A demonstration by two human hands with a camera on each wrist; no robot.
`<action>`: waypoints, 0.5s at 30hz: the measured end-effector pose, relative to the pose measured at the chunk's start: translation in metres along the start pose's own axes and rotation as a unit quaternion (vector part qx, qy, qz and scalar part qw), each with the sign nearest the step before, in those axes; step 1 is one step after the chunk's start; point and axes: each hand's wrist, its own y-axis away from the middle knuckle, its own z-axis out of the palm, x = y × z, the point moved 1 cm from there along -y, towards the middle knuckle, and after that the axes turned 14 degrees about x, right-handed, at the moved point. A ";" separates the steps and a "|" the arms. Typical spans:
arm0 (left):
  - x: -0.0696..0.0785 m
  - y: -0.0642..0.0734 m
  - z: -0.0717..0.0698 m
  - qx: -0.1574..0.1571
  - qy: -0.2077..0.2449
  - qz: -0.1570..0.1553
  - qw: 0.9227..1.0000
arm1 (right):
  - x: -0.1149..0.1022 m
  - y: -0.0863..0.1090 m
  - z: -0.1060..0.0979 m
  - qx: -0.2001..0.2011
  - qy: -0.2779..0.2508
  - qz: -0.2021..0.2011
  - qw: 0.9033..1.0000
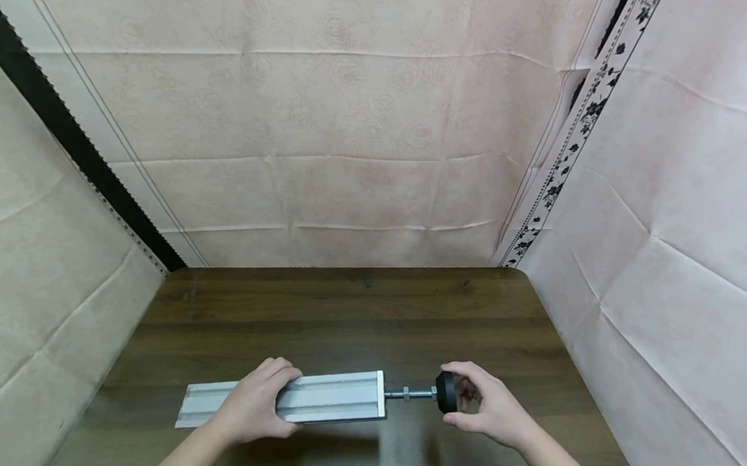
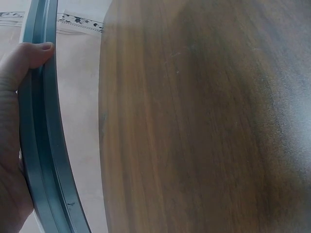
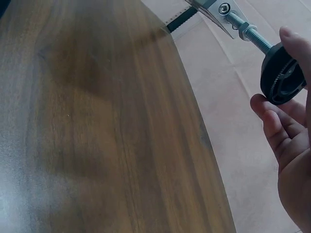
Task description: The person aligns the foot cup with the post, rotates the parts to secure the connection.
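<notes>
The left hand (image 1: 258,402) and right hand (image 1: 490,405) grip, well apart, angled inward.

I saw the left hand (image 1: 256,402) gripping a grooved silver bar (image 1: 335,397) over the wooden table (image 1: 344,322). A thin metal rod (image 1: 421,393), bearing a nut (image 1: 407,394), ran from the bar's right end to a black end piece (image 1: 446,392), pinched by the right hand (image 1: 491,405). Pale, creased cloth (image 1: 353,121) bordered the table's far edge and both sides.

The left hand (image 1: 256,403) partly hides the metal bar (image 1: 336,397); the near side of the table (image 1: 345,315) is cut off.
</notes>
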 end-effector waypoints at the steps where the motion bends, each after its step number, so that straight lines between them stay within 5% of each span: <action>1: 0.000 0.000 0.000 0.001 0.000 0.001 1.000 | 0.001 0.000 0.001 0.001 -0.003 0.003 1.000; 15: 0.000 0.000 -0.001 0.002 -0.001 -0.002 1.000 | -0.002 -0.002 0.005 0.009 -0.039 0.056 0.998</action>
